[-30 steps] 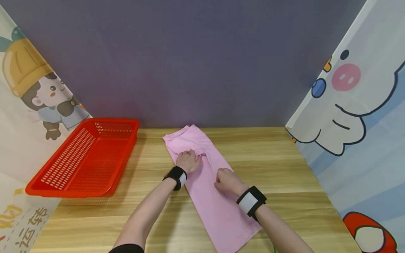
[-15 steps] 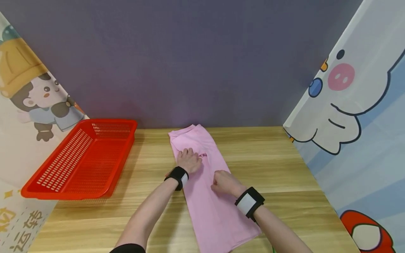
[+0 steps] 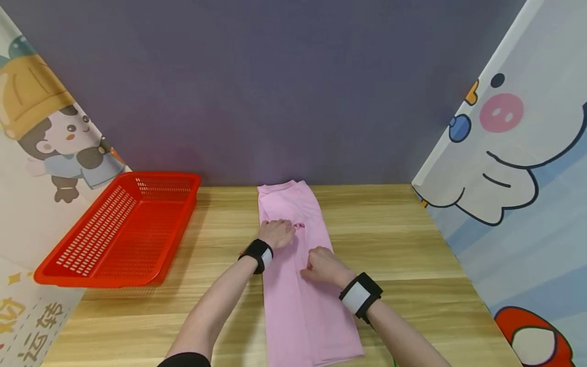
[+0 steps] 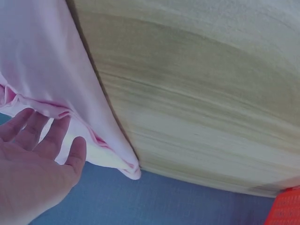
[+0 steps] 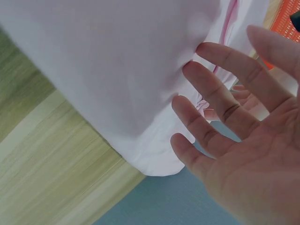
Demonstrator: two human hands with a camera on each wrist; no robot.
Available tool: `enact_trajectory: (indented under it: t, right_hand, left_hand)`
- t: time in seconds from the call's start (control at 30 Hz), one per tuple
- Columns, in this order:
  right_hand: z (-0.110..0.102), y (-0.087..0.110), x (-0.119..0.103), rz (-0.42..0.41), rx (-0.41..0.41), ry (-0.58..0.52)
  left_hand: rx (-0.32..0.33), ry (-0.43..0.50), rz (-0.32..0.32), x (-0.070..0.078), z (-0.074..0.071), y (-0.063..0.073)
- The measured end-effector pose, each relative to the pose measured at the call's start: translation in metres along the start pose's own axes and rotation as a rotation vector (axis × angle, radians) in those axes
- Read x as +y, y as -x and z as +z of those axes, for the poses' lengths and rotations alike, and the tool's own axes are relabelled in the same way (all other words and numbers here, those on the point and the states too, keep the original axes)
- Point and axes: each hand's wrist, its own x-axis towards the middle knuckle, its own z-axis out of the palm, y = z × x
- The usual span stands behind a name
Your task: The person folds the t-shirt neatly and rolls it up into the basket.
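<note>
A folded pink garment (image 3: 286,306) lies lengthwise on the table in the head view, its far end near the back edge. My left hand (image 3: 276,234) rests on its left side, below the far end. In the left wrist view the left fingers (image 4: 56,136) touch a fold with their tips, slightly bent. My right hand (image 3: 325,266) is on the right half, nearer to me. The right wrist view shows its fingers (image 5: 215,91) spread and gently bent, the tips pressing on the cloth. Neither hand pinches the fabric. Part of the garment is hidden under the hands.
A red plastic basket (image 3: 133,229) with slotted sides stands at the table's left. The wooden table (image 3: 390,234) meets a dark grey panel (image 3: 298,92) at the back. Printed cartoon sheets (image 3: 504,168) flank both sides.
The garment has turned from slanting to nearly straight, its near end swinging left and its far end shifting right. Both hands stay on it, the right one moving slightly left.
</note>
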Motion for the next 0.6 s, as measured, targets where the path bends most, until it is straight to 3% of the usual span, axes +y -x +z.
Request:
enact_trajectory:
  t: [0.3,0.43,0.6]
  right_hand:
    - [0.0017,0.0010,0.0005,0.039,-0.053,-0.059]
    - [0.0012,0.0011,0.0003,0.027,-0.077,-0.102]
    - [0.0013,0.0011,0.0008,-0.073,-0.085,-0.132]
  left_hand:
    - [-0.005,0.089,0.058,-0.0028,-0.0003,0.0062]
    - [-0.070,0.177,0.056,-0.0043,-0.0002,0.0061]
    - [-0.147,0.279,0.049,-0.0078,0.0015,0.0039]
